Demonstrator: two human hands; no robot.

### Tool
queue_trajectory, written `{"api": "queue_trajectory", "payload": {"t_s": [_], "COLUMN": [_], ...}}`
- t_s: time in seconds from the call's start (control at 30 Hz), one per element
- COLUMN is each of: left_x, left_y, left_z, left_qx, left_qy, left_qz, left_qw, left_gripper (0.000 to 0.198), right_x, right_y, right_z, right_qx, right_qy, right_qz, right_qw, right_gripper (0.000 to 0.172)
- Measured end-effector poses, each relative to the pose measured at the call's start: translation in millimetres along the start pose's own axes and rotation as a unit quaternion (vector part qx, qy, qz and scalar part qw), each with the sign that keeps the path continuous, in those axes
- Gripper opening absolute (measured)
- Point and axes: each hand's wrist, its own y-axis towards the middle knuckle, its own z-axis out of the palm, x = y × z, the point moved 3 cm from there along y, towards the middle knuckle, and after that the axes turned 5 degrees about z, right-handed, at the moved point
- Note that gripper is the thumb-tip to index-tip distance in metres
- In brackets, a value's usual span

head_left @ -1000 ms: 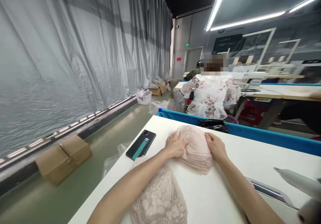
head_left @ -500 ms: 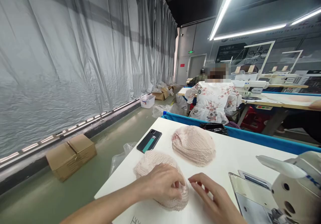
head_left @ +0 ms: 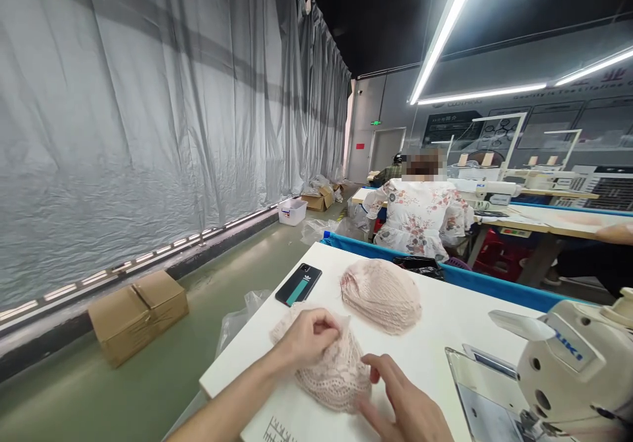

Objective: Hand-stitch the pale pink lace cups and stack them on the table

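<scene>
Lace cup [head_left: 332, 375] bunches under our left hand [head_left: 307, 338], which pinches its top edge, while our right hand [head_left: 401, 402] at four o'clock rests open-fingered against it.

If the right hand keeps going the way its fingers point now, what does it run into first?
The right hand points toward the near lace piece that the left hand pinches, and its fingertips look already at that piece's edge. So the lace comes first, then probably the left hand, though depth is hard to judge.
</scene>
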Motion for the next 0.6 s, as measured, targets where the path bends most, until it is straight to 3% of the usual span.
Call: {"api": "queue_trajectory", "payload": {"t_s": [0.1, 0.27, 0.47, 0.6], "left_x": [1.9, 10.1, 21.0, 13.0], "left_y": [1.8, -2.0, -5.6, -3.4], "left_z": [-11.1, -19.3, -19.0, -20.7], "left_qx": [-0.042, -0.072, -0.1, -0.13], "left_qy": [-0.134, -0.282, -0.369, -0.402], "left_qz": [-0.027, -0.054, -0.056, -0.047], "left_qw": [0.99, 0.955, 0.922, 0.905], "left_gripper": [0.027, 0.037, 0.037, 0.034], "right_x": [5.9, 11.4, 11.9, 23.4], "right_y": [2.0, 3.6, 15.8, 30.6], "right_z": [0.0, -3.3, -5.7, -11.7], "right_qx": [0.003, -0.022, -0.076, -0.149], "right_qy": [-0.049, -0.095, -0.063, 0.014], "right_qz": [-0.058, -0.101, -0.105, -0.065], "right_qw": [0.997, 0.99, 0.99, 0.987], "right_gripper": [0.009, 0.025, 0.022, 0.031]}}
